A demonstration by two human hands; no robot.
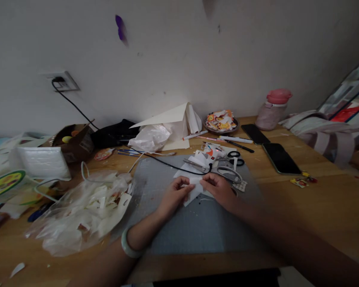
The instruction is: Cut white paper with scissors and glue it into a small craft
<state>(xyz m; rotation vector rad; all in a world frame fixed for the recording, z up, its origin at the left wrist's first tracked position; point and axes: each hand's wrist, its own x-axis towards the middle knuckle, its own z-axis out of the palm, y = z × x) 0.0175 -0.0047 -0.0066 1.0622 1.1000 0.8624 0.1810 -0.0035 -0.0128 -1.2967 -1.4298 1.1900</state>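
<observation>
Both my hands meet over a grey cutting mat [194, 227] at the middle of the wooden desk. My left hand [174, 196], with a pale green bangle on its wrist, pinches the left edge of a small white piece of paper [194, 191]. My right hand [219, 190] pinches the same paper from the right. Just beyond my fingers lie large grey scissors [219, 169] and smaller black-handled scissors [233, 156] on more white paper scraps.
A clear plastic bag of paper offcuts [83, 209] lies left of the mat. Behind are a plate of stickers [221, 120], pens [227, 140], two phones [280, 158], a pink bottle [272, 109], a black cable [167, 162] and folded white paper [170, 119].
</observation>
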